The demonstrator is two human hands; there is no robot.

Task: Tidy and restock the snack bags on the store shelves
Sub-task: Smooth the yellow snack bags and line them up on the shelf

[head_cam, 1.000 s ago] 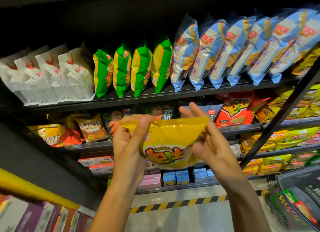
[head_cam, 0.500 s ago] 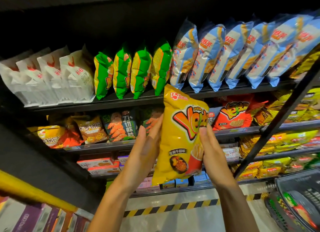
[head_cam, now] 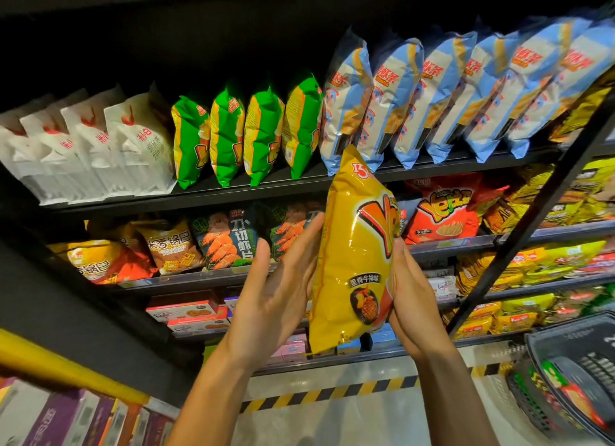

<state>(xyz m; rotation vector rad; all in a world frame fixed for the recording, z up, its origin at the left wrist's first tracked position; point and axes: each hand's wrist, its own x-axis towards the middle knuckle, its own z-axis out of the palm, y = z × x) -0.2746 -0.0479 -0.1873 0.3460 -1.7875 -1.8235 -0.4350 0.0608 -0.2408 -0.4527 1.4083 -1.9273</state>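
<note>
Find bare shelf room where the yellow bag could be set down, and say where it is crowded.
The top shelf is bare only in a narrow strip before the green bags, between white bags and blue bags; dark space above the green ones should let a hand pass. Blue bags overlap tightly; the second shelf looks full.

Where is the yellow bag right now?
In the head view, the yellow bag stands upright in the middle, held in the air between the left hand and right hand, in front of the shelves and just below the blue bags.
</note>
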